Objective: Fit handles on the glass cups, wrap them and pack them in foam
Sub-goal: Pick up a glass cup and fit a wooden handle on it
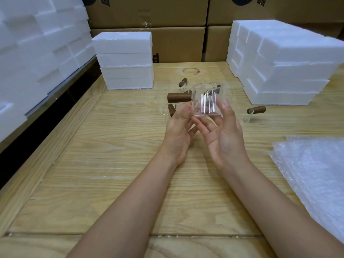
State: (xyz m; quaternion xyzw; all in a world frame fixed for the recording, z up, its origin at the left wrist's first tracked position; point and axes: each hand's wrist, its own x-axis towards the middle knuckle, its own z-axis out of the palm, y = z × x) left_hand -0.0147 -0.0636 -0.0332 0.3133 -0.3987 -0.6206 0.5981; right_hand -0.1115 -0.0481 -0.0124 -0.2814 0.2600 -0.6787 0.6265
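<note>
I hold a clear glass cup (206,101) above the middle of the wooden table (115,149). A brown wooden handle (179,97) sticks out of its left side. My left hand (179,133) touches the cup's lower left edge with its fingertips. My right hand (222,133) cradles the cup from the right and below, fingers spread. Behind the held cup lie more glass cups with brown handles, one on the right (256,110), one below left (170,109) and one further back (183,82).
White foam blocks are stacked at the back left (125,60), along the left side (37,53) and at the back right (283,62). Sheets of bubble wrap (314,175) lie at the right edge. Cardboard boxes (149,13) line the back.
</note>
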